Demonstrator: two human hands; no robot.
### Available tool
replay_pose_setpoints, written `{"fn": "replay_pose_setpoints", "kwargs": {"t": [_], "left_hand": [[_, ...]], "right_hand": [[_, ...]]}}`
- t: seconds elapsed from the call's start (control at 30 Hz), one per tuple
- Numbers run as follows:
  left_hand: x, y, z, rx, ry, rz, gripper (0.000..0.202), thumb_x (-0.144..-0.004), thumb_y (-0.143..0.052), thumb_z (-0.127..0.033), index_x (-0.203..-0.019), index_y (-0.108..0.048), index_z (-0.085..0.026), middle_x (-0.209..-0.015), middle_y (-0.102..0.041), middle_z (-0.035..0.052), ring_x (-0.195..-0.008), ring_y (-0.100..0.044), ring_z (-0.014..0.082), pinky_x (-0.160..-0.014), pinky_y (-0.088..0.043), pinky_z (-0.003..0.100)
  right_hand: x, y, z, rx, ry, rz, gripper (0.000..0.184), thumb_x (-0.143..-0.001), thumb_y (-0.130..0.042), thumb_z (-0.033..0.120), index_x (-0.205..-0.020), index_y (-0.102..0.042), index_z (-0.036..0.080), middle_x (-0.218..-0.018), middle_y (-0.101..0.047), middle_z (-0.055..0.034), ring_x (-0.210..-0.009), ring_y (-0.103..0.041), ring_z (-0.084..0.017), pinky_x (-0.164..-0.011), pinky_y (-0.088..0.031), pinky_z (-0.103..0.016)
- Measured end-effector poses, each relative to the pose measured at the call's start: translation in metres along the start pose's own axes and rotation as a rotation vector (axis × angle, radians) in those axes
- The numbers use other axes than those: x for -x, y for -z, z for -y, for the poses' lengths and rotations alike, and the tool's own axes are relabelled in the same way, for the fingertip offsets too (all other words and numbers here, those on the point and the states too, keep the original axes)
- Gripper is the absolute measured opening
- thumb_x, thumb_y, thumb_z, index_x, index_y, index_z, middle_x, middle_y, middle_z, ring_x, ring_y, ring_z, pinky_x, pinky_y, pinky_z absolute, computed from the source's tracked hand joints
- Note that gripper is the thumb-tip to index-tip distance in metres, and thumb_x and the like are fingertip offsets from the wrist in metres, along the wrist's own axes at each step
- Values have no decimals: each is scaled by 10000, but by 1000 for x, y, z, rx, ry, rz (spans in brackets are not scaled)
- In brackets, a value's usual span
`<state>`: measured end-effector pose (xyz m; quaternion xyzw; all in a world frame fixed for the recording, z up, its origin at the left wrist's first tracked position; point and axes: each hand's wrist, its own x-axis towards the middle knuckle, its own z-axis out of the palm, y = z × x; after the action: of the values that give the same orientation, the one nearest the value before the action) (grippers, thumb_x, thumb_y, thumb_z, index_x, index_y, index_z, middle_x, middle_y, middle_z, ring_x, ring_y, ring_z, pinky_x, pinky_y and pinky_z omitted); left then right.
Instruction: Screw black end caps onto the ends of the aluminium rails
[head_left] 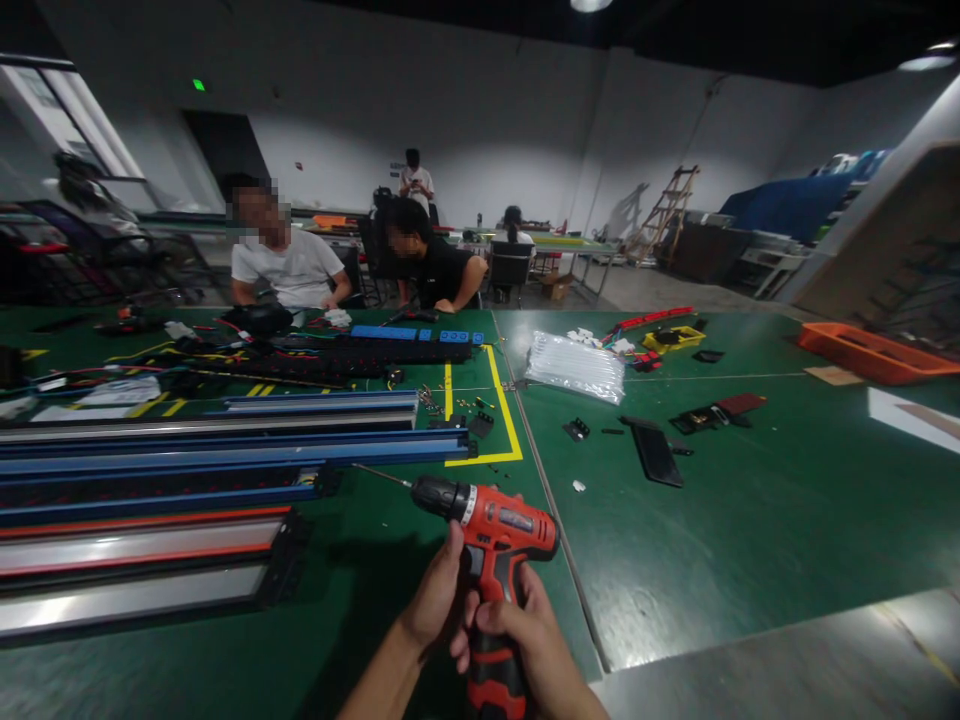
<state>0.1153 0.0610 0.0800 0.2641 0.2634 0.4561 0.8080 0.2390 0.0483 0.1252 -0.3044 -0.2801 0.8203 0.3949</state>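
A red and black cordless drill (495, 525) points left, its thin bit reaching toward the end of a long blue rail (225, 455). My right hand (529, 640) is wrapped round the drill's grip. My left hand (435, 595) is closed against the left side of the drill's body, just below the chuck. Several long metal rails (135, 545), blue, red-edged and silver, lie side by side on the green table (750, 520) to the left of the drill.
Small black parts (656, 455), screws, a clear plastic bag (576, 365) and a yellow tray (675, 338) lie ahead. An orange tray (862, 352) sits far right. Two people sit across the table behind black power strips (337, 358) and wires; others are further back.
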Motion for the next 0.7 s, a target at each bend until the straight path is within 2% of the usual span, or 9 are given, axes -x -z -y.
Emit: {"fn": "replay_pose_setpoints", "kwargs": {"t": [0.13, 0.23, 0.3, 0.5, 0.6, 0.7], "left_hand": [[2, 16, 10, 14, -84, 19, 746, -783, -569, -706, -1251, -569, -125, -501, -613, -1, -365, -550, 110, -387, -432, 181], [7, 20, 11, 82, -45, 46, 709, -773, -630, -654, -1265, -557, -150, -512, -611, -10, -435, -599, 132, -444, -471, 198], [10, 21, 10, 118, -24, 73, 737, -748, -664, -645, -1295, -541, -167, -551, -633, 0, -486, -634, 160, -470, -490, 221], [13, 18, 4, 102, -52, 111, 908, -653, -721, -674, -1385, -475, -199, -862, -730, 96, -691, -706, 271, -557, -541, 329], [13, 16, 3, 101, -112, 90, 981, -583, -765, -676, -1382, -484, -181, -937, -734, 130, -735, -706, 308, -572, -548, 360], [15, 17, 2, 113, -151, 21, 1025, -523, -808, -654, -1372, -502, -169, -1023, -724, 162, -774, -703, 335, -593, -554, 383]], "right_hand": [[0, -4, -3, 14, -5, -18, 300, -634, -648, 177, -887, -489, 195, -642, -642, 29, -417, -595, -142, -425, -461, -245], [0, -5, -8, 19, 4, -29, 322, -599, -636, 171, -877, -474, 191, -555, -610, 42, -385, -586, -155, -397, -454, -242], [0, -5, -11, 37, -3, -16, 341, -595, -634, 160, -892, -470, 189, -535, -598, 51, -384, -590, -161, -405, -463, -250], [3, -8, -9, 155, -10, -5, 399, -582, -659, 164, -917, -444, 193, -621, -628, 38, -401, -604, -162, -408, -481, -266], [6, -11, -5, 217, -49, -6, 409, -599, -650, 162, -940, -427, 196, -642, -621, 47, -420, -608, -148, -420, -489, -253], [8, -16, -3, 257, -75, -20, 445, -628, -660, 171, -997, -415, 200, -700, -624, 45, -431, -601, -124, -426, -482, -232]]}}
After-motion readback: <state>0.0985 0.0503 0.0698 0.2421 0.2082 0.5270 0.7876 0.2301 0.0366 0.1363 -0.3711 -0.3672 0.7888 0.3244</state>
